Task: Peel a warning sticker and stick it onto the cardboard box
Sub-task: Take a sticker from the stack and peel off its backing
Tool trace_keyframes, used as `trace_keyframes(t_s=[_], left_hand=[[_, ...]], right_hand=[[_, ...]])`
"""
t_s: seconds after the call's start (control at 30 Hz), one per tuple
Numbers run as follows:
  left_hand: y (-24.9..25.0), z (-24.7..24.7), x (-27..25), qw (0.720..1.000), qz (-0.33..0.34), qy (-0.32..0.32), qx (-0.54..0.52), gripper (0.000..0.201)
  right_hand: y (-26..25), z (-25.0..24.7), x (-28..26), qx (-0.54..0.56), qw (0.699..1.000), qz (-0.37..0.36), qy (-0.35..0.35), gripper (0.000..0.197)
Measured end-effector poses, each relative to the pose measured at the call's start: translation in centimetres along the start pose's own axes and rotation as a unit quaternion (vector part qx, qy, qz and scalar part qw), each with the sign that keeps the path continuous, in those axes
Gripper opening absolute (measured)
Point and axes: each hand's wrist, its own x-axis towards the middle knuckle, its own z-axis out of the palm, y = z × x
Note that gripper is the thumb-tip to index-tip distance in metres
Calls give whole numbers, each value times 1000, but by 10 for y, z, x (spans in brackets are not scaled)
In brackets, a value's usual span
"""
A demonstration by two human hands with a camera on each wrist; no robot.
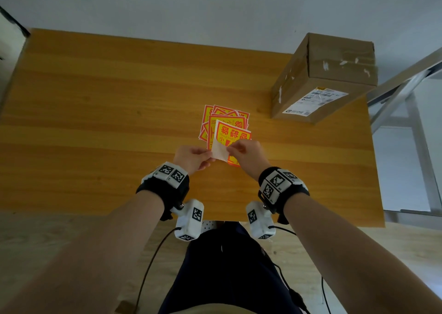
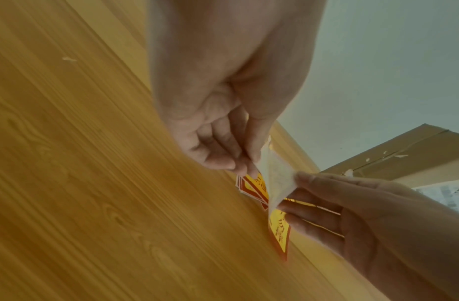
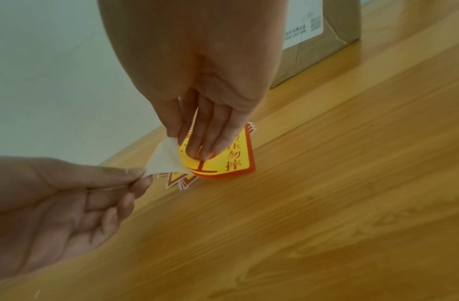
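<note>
Head view: above the near edge of the pile of warning stickers [image 1: 221, 122] on the wooden table [image 1: 95, 122], the left hand [image 1: 192, 157] pinches the peeled white backing paper [image 1: 220, 151], while the right hand [image 1: 248, 154] pinches the yellow-and-red warning sticker [image 1: 233, 133]. Beyond the pile, toward the table's far right corner, stands the cardboard box [image 1: 334, 57], apart from both hands.

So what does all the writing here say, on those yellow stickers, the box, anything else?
"易碎品": big red characters on the held warning sticker.
"勿摔": down the same sticker's edge, in the right wrist view.
Small Latin line under "易碎品": too blurred to read.
Shipping label on the cardboard box: barcode and print too small to read.
Wrist markers: square codes only, no words.
</note>
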Motion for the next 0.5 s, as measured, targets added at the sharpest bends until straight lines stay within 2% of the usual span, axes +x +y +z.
trace_keyframes(t_s=[0.27,0.5], left_hand=[[-9,-11,5,997,-6,32,64,6],[-16,-17,10,995,-26,50,80,9]], right_hand=[[14,-23,-1,89,992,75,41,10],[18,-45,-4,117,987,90,70,12]])
